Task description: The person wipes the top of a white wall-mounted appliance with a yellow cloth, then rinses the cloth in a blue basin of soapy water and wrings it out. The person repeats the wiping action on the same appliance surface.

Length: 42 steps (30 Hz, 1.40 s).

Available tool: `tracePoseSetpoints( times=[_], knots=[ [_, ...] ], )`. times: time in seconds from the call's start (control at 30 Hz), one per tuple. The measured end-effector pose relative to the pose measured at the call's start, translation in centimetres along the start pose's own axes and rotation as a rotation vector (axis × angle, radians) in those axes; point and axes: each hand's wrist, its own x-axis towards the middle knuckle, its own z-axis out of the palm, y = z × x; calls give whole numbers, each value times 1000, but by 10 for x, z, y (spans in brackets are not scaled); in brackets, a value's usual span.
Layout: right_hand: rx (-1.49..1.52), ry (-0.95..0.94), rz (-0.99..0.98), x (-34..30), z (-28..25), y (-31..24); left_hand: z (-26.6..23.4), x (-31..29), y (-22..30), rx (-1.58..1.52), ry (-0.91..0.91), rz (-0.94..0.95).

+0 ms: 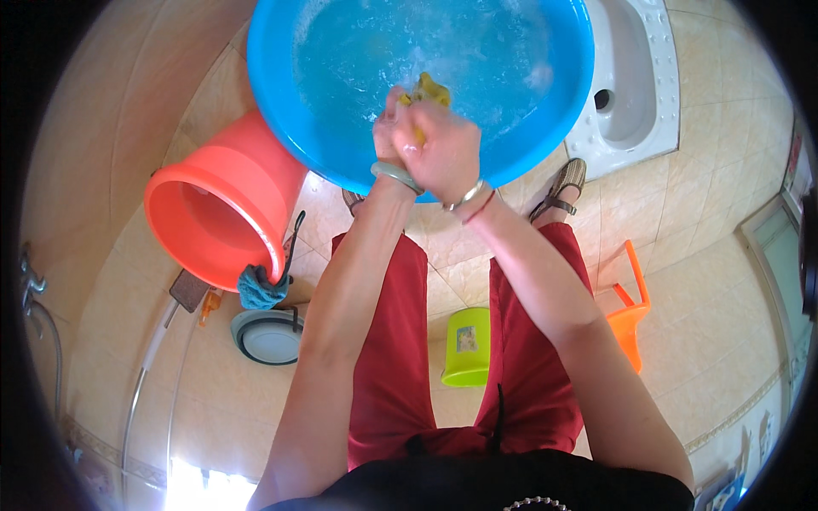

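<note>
A wet yellow cloth [433, 90] is bunched between my two hands, above the near part of a big blue basin [281, 119] of sudsy water. My left hand [388, 132], with a pale bangle at its wrist, is closed on the cloth. Pressed against it, my right hand [445, 149] grips the same cloth, and its fingers are slightly blurred. Part of the cloth sticks out past the fingers, and a bit shows between the hands. The rest is hidden in the grip.
A coral bucket [213, 166] lies tipped beside the basin, a teal cloth [261, 288] at its rim. Near it is a grey folding basin [266, 337]. A white squat toilet [635, 128] is at right. A green stool [465, 347] and an orange plastic chair [629, 319] stand near my legs.
</note>
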Motion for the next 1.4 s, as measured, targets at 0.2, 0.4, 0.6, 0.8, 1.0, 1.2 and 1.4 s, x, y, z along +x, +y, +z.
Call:
tracePoseSetpoints(
  times=[0.2,0.4,0.6,0.8,1.0,1.2,1.4],
  knots=[
    [-308,-435,421,7,29,125,10,-7,22,109,238,-218],
    [-527,-476,368,3,45,167,-35,33,26,108,-154,-226],
    [-337,-395,498,-3,68,172,-14,43,7,102,-180,-377],
    [125,-351,-21,-32,1,16,-12,45,33,-221,-445,-666],
    [72,-214,-134,-25,-18,-44,-27,10,19,-650,-641,-531],
    [-70,7,-97,-3,-3,-31,-11,-7,17,-456,-407,-348],
    [-205,-224,151,14,12,85,29,-34,39,13,174,-135]
  ],
)
